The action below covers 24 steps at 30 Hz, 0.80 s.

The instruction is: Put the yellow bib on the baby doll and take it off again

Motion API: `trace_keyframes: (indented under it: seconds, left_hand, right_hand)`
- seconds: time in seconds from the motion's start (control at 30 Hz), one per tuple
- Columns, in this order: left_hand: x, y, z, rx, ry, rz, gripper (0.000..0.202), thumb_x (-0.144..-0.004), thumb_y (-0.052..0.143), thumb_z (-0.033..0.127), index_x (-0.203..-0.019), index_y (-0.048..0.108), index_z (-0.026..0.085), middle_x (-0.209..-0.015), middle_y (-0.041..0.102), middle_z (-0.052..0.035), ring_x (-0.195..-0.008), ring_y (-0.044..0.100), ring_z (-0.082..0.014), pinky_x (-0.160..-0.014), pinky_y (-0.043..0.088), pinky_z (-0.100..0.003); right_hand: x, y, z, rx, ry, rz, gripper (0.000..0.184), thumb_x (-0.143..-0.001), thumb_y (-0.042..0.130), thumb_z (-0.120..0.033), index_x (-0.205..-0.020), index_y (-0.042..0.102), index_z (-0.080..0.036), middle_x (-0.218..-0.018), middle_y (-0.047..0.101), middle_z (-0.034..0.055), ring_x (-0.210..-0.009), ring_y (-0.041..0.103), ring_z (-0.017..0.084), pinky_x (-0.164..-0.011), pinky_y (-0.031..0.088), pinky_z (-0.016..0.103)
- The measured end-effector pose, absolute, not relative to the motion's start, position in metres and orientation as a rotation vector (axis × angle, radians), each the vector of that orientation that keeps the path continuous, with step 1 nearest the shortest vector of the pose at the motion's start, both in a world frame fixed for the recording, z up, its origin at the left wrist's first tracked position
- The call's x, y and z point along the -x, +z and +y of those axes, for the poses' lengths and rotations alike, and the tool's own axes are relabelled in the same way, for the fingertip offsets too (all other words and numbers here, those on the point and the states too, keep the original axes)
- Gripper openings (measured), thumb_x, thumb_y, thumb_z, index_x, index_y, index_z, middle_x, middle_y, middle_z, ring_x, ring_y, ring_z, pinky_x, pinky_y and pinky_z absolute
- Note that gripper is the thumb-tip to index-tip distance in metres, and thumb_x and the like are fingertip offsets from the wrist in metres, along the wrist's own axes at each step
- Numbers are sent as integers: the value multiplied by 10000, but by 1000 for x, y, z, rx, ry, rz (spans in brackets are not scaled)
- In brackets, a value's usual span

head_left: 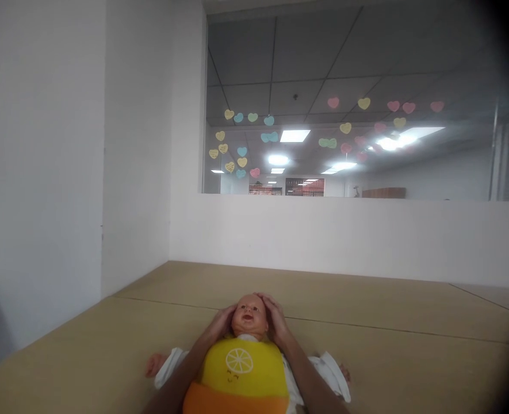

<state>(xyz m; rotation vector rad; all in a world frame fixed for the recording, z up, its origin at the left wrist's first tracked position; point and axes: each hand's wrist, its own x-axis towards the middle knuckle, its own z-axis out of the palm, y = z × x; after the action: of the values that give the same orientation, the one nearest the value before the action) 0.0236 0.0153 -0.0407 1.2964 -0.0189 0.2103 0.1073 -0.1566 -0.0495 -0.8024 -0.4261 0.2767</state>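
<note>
A baby doll (249, 317) lies on its back on the tan table, its head toward the far wall. Over its chest is a yellow bib (254, 359) with a white citrus slice print, a small smiling face and an orange lower part. White sleeves cover the doll's arms, which stretch out to both sides. My left hand (223, 322) cups the left side of the doll's head, and my right hand (275, 316) curves round the right side and top of it. Both hands touch the head; some fingers are hidden behind it.
The tan tabletop (107, 345) has seams between its panels and meets a white wall (323, 236) at the back. A white pillar (64, 172) rises at the left. Above the wall, a window (306, 69) carries several heart-shaped notes.
</note>
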Motion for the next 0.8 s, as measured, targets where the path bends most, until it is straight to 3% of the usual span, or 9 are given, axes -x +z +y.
trace_keyframes:
  seconds: [0.13,0.3,0.43,0.8]
  left_hand:
    - [-25,-45,20,-1300,320,-50,605,-590,932,552,-1012,824,132,-1236,776,-183,-1332,618,-401,-1148,470,-473]
    - [-28,-52,29,-1246,375,-49,750,-574,977,558,-1174,799,146,-1379,704,-210,-1372,599,-392,-1179,455,-478]
    - [-27,-54,32,-1266,384,-41,756,-577,974,575,-1185,800,161,-1390,697,-210,-1374,597,-397,-1178,461,-492]
    - [-20,-47,27,-1344,393,-34,746,-606,931,646,-1152,790,157,-1341,724,-202,-1310,639,-401,-1101,517,-467]
  right_hand:
    - [-107,-55,-154,839,290,-407,449,-631,900,-500,-943,818,-188,-1092,799,80,-1097,708,276,-1021,547,382]
    - [-103,-60,-152,837,563,-405,575,-697,834,-611,-1054,804,-161,-1120,798,118,-1121,727,311,-1037,554,445]
    - [-100,-58,-151,818,693,-426,655,-740,790,-662,-1124,792,-131,-1199,779,154,-1177,718,306,-1087,524,434]
    - [-93,-50,-152,860,562,-493,717,-736,795,-688,-1185,770,-130,-1252,760,151,-1188,706,308,-1064,533,440]
